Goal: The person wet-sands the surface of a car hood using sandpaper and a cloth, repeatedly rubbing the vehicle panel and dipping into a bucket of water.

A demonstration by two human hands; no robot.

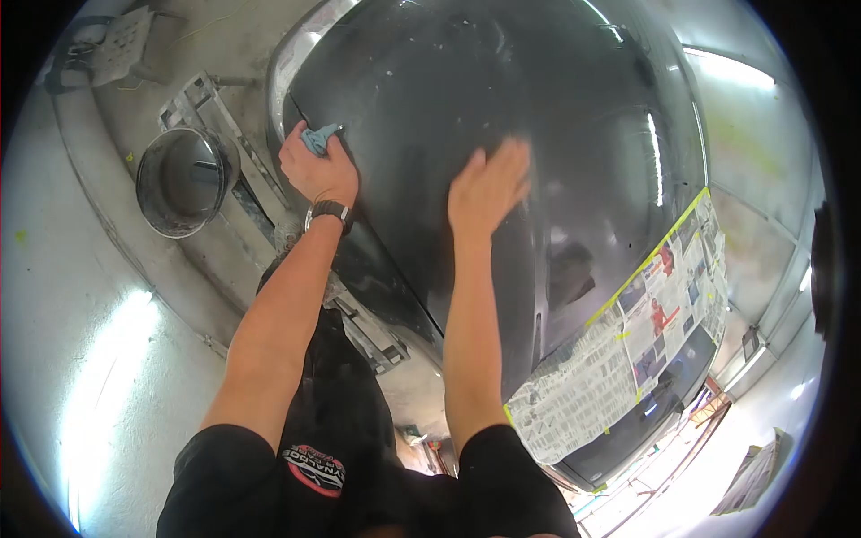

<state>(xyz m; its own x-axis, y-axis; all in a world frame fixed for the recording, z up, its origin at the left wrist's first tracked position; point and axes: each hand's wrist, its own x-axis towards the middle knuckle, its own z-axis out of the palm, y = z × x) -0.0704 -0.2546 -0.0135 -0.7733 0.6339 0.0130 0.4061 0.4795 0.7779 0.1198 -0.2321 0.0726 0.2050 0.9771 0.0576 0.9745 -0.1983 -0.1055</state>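
A dark grey car hood (404, 134) fills the middle, with light specks and dull patches on its surface. My left hand (318, 169) is closed around a crumpled blue-grey cloth (320, 139) at the hood's left edge; a watch (329, 212) is on that wrist. Farther right, my right hand (489, 193) lies palm down over the hood, apparently touching it. Its fingers are stretched out and hold nothing I can see. Motion blurs the fingertips. Beside my left forearm, a dark seam separates the hood from the side panel.
On the left, a bucket (230, 166) stands by a dusty metal frame (256, 166). Newspaper (583, 394) edged with yellow tape (647, 257) covers part of the car at the lower right. A grey crate-like object (126, 43) sits at the upper left.
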